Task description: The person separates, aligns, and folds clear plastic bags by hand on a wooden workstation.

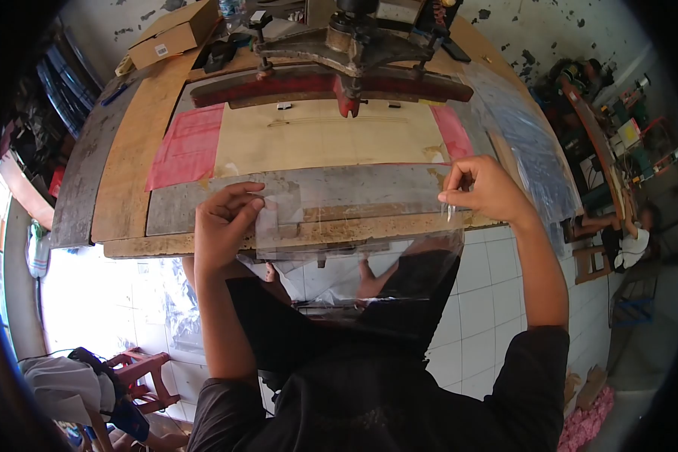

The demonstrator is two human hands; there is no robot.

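Between my hands hangs a clear plastic sheet (354, 233), in front of the table's near edge. My left hand (232, 218) pinches its upper left corner, thumb against fingers. At the upper right corner, my right hand (478, 188) holds it in a pinch, the fingertips pressed together. Beyond the sheet, a cream-yellow panel (324, 135) lies on the metal plate, with a pink piece (186, 147) at its left end and another pink piece (452, 129) at its right. Above the panel stands a red metal bar (279, 90) of a press.
A cardboard box (175, 34) sits at the back left. Clear plastic sheeting (531, 151) covers the table's right side. One person (633, 241) is at the far right, another (75, 392) at the lower left beside a red stool (145, 373).
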